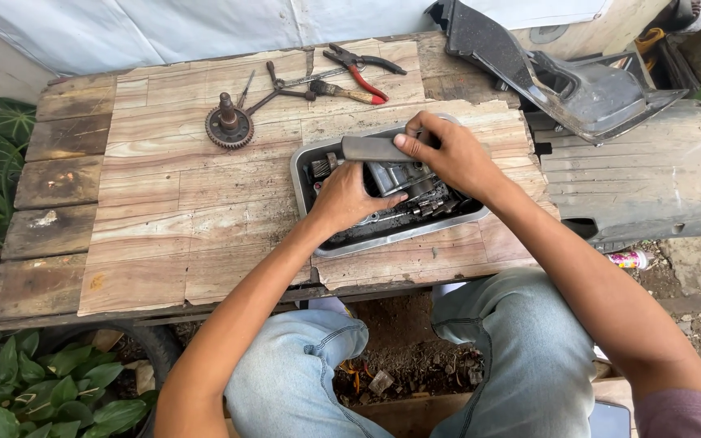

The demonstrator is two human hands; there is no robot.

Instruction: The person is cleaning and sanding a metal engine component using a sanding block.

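- Metal engine part sat inside the shallow metal tray on the wooden bench; tray likely there to catch grime and loose bits.
- Left hand was wrapped around the part's near side, fingers curled shut on it, apparently steadying it.
- Right hand pinched a grey bar-shaped tool across the part's top, thumb pressed on it.
- Gear with shaft, pliers and hammer lay well apart at the bench's far edge, out of the way but reachable.
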